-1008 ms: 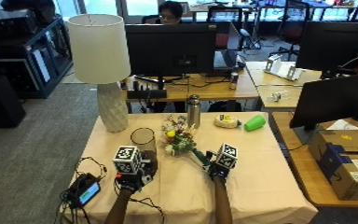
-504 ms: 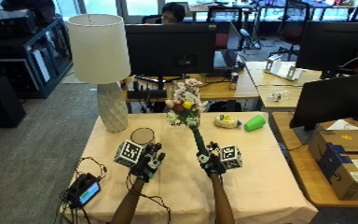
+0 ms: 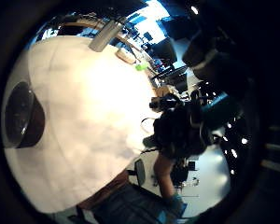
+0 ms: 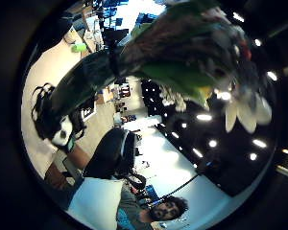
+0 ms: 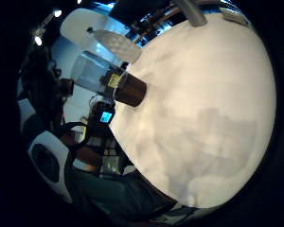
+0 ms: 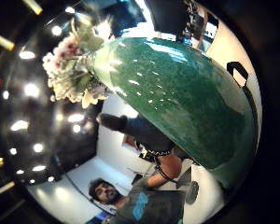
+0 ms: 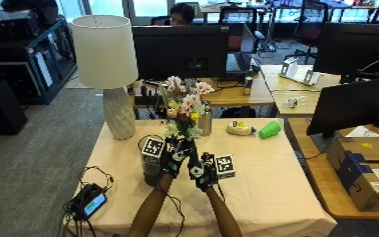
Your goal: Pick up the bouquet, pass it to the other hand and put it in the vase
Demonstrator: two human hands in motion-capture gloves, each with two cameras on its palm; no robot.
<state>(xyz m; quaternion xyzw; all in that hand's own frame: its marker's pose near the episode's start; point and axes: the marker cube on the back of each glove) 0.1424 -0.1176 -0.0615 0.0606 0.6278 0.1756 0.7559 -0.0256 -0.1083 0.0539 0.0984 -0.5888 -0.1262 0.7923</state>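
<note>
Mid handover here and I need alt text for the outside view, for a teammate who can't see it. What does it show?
Both gloved hands, left hand and right hand, meet at the stem of an upright bouquet above a cloth-covered table. The dark vase stands beside the left hand; a lamp, metal bottle and green cup sit behind.

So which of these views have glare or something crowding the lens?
Left little finger side palm view: the white tablecloth blows out to glare. Right thumb side palm view: the green wrapped stem of the bouquet fills the frame, speckled with highlights. Left thumb side palm view: ceiling lights flare behind the pale blossoms. Outside view: evenly lit.
</note>
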